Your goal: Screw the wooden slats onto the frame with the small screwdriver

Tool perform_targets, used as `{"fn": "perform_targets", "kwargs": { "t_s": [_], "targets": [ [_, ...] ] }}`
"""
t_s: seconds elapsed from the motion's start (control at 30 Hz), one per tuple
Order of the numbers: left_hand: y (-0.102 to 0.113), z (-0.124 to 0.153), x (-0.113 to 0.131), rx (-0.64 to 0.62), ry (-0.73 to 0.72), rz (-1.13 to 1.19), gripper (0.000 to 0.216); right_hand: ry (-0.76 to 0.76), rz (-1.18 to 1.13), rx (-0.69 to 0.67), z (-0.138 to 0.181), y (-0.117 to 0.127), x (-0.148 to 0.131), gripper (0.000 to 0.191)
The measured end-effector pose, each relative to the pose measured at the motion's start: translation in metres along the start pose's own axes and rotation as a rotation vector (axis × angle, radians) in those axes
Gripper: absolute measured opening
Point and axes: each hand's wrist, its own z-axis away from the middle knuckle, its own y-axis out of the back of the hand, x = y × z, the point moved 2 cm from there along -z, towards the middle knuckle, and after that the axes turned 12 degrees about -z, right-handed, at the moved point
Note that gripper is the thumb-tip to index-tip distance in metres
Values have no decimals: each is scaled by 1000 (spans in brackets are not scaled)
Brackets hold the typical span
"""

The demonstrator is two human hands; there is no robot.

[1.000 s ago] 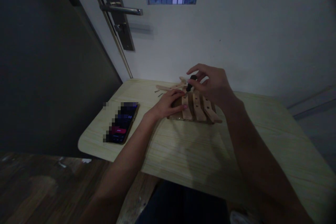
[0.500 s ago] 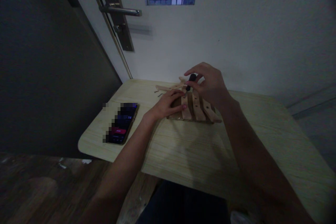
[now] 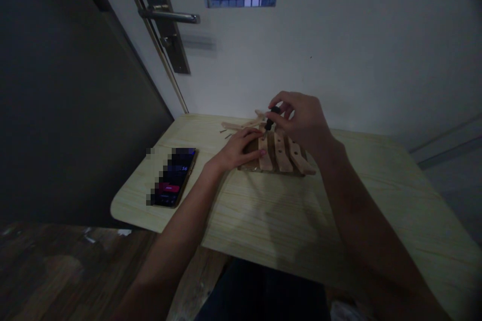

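Observation:
A small wooden slatted piece (image 3: 280, 156), with several pale slats bearing holes, lies on the light wooden table (image 3: 263, 210). My left hand (image 3: 237, 148) rests on its left end, fingers pressed down flat on the wood. My right hand (image 3: 301, 120) hovers over the far end and pinches the black handle of a small screwdriver (image 3: 270, 119), held upright with its tip down at a slat near my left fingertips.
A phone (image 3: 175, 176) with a lit screen lies at the table's left. Loose wooden sticks and small bits (image 3: 241, 125) lie behind the slatted piece. A door with a metal lever handle (image 3: 171, 16) stands at the back left, next to a white wall.
My right fingers have shifted round the screwdriver handle, as if turning it. The left hand stays put. The view has drifted slightly.

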Motion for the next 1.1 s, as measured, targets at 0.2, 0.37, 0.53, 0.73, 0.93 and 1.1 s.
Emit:
{"fn": "perform_targets", "kwargs": {
  "t_s": [0.2, 0.37, 0.53, 0.73, 0.93, 1.1],
  "targets": [
    [0, 0, 0, 8, -10, -1, 52, 51, 13, -37, 0, -5, 7, 15],
    [0, 0, 0, 13, -12, -6, 52, 122, 149, -117, 8, -7, -5, 33],
    [0, -1, 0, 0, 4, -12, 52, 82, 254, -132, 14, -10, -11, 44],
    [0, 0, 0, 1, 6, -11, 52, 62, 168, -86, 11, -9, -9, 29],
    [-1, 0, -1, 21, -8, -11, 54, -30, 91, -26, 5, -9, -6, 16],
    [0, 0, 0, 13, -5, -11, 54, -7, -13, -25, 3, -12, 1, 16]
  ]
}}
